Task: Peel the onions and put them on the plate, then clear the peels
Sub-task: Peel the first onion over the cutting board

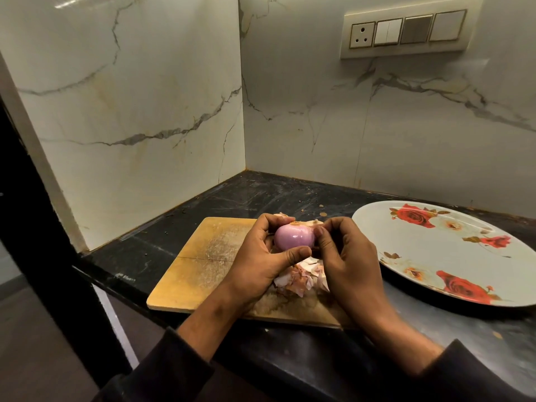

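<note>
A glossy purple onion [293,237] with its outer skin off is held above the wooden cutting board [200,256]. My left hand [258,265] grips it from the left, fingers over the top and thumb underneath. My right hand [348,256] pinches its right end with curled fingers. A heap of pale pink peels [298,278] lies on the board under my hands. More peel bits [314,221] show just behind my fingers. The white plate with red roses [443,253] sits to the right with nothing on it.
The board and plate rest on a dark stone counter [261,192] set in a corner of marble-look walls. A switch panel [403,33] is on the right wall. The counter's left edge drops off beside a dark vertical frame [43,227].
</note>
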A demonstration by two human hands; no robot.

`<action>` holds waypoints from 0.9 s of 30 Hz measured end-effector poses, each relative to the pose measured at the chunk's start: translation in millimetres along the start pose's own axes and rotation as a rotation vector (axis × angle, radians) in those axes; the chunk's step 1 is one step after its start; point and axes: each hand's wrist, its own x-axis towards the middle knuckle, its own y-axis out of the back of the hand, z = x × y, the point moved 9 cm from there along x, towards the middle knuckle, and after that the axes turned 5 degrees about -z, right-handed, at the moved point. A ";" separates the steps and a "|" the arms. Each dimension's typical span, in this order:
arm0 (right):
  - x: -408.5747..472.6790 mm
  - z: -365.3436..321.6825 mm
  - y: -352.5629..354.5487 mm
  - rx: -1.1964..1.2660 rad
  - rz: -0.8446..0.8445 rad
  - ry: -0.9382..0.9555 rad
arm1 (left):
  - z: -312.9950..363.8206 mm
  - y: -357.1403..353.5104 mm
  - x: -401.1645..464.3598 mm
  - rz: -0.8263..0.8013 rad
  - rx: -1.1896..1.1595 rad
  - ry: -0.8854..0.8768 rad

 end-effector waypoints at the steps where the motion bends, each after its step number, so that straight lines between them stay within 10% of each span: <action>1: 0.5 1.8 -0.1 0.011 -0.003 -0.011 | 0.0 -0.3 0.2 -0.002 -0.003 0.002; 27: -1.6 -12.7 -0.2 0.065 -0.082 0.083 | -9.0 0.8 1.1 -0.001 -0.247 0.070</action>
